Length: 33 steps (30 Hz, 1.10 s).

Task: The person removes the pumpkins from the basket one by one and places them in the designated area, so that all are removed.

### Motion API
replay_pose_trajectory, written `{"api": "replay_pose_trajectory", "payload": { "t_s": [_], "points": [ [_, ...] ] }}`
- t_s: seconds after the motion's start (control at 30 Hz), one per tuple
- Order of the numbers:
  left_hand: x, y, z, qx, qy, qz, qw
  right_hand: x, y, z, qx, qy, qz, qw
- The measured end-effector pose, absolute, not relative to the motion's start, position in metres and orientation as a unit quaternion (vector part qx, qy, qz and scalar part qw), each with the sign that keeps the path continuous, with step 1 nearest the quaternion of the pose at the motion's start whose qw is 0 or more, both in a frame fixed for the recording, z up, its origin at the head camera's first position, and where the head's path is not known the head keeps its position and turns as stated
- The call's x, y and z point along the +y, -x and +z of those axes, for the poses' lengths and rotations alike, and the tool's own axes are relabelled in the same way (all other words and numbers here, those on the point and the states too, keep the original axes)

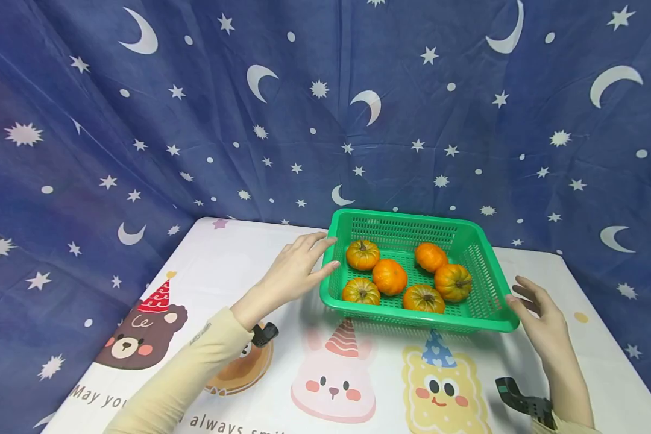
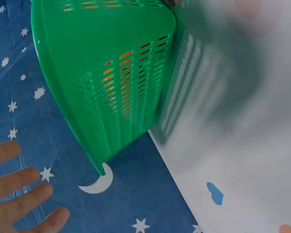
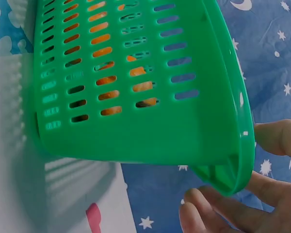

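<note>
A green plastic basket (image 1: 420, 313) with slotted sides stands on the table, holding several small orange pumpkins (image 1: 389, 277). Beside its left rim is my left hand (image 1: 295, 268), fingers spread and loosely extended. The left wrist view shows those fingers (image 2: 22, 187) apart from the basket's green wall (image 2: 102, 73). At the basket's front right corner is my right hand (image 1: 545, 325), its thumb close against the rim and its fingers slightly bent. In the right wrist view the thumb (image 3: 276, 138) lies at the rim's edge, while the other fingers (image 3: 233, 206) extend past the corner, partly hidden by it.
A white tablecloth (image 1: 260, 367) printed with cartoon animals covers the table. Behind and to the left hangs a blue curtain (image 1: 282, 138) with moons and stars, close to the basket's back rim. Black camera mounts (image 1: 523, 401) sit on both wrists.
</note>
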<state>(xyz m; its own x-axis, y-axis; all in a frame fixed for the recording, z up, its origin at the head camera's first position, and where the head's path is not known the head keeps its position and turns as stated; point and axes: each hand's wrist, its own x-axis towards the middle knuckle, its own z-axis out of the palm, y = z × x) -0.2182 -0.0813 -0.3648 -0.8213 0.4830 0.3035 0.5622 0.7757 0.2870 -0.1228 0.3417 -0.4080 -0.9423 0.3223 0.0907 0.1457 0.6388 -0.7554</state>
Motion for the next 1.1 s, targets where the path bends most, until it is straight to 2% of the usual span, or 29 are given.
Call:
{"api": "replay_pose_trajectory", "payload": {
  "t_s": [0.37, 0.77, 1.1],
  "points": [
    [-0.064, 0.219, -0.360, -0.934, 0.322, -0.127, 0.086, 0.356, 0.123, -0.410, -0.879, 0.052, 0.465, 0.094],
    [-0.046, 0.225, -0.358, -0.922, 0.367, -0.107, 0.066, 0.362, 0.121, -0.416, -0.868, 0.041, 0.486, 0.095],
    [-0.034, 0.234, -0.356, -0.910, 0.410, -0.051, 0.022, 0.365, 0.128, -0.429, -0.848, 0.073, 0.518, 0.084]
  ]
}}
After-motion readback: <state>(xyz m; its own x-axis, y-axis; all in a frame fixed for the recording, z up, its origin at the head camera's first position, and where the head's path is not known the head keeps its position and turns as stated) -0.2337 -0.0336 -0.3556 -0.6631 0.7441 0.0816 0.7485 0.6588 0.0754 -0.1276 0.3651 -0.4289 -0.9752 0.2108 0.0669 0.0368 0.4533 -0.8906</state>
